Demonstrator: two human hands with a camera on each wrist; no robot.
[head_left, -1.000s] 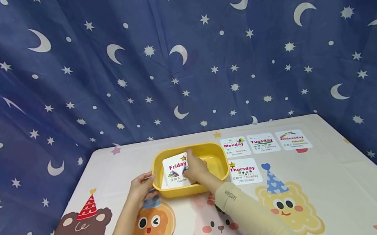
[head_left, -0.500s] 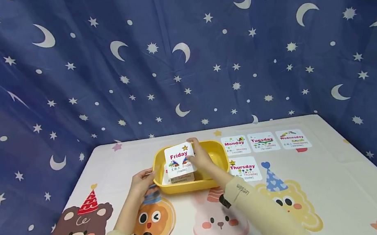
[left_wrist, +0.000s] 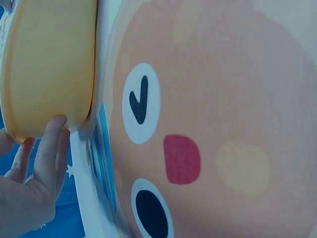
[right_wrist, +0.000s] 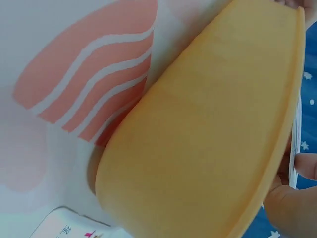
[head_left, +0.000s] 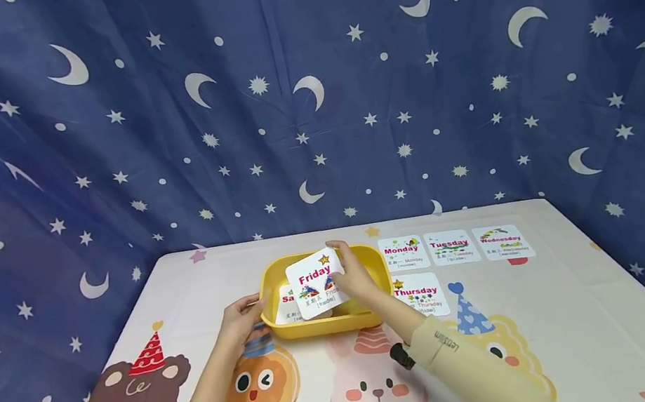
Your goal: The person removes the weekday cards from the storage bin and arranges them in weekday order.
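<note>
My right hand pinches the white Friday card by its right edge, holding it tilted above the yellow plastic basket. Only the card's thin edge shows in the right wrist view, past the basket rim. Under it, a Saturday card lies in the basket, partly covered. With the thumb at the rim and fingers against the outer wall, my left hand grips the basket's left end. The left wrist view shows these fingers on the yellow wall.
Right of the basket lie the Monday, Tuesday and Wednesday cards in a row. The Thursday card lies below Monday. A cartoon-printed cloth covers the table, and a blue starry curtain hangs behind.
My right hand has lifted the Friday card out of the basket and shifted it slightly right, tilting it. The Saturday card beneath has come into view. My left hand stays at the basket.
</note>
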